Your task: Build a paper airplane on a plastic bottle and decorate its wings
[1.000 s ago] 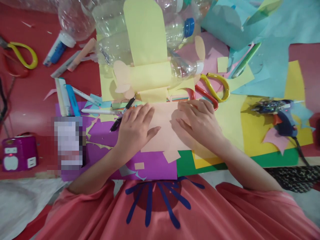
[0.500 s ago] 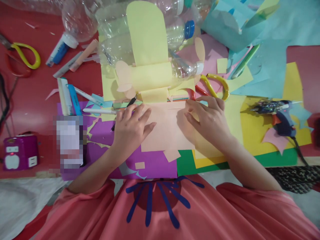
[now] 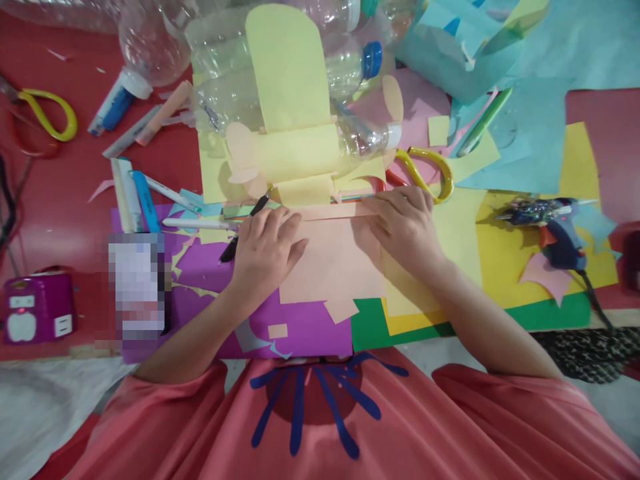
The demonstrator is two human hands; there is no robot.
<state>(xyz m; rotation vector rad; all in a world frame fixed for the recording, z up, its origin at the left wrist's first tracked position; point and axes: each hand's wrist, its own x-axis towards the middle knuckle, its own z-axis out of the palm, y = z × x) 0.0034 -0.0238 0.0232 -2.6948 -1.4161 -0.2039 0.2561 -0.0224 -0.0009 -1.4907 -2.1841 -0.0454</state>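
Pose: both palms down; left hand at 9 o'clock, right hand at 2, about the central peach sheet | Grip: left fingers apart, on sheet; right fingertips at folded strip, pinch cannot be told | Containers: clear bottles at 12, contents unclear.

The upper corners of the pink paper are covered by the left hand and right hand. The phone is blurred into blocks. The far-left scissors are cut off by the edge.
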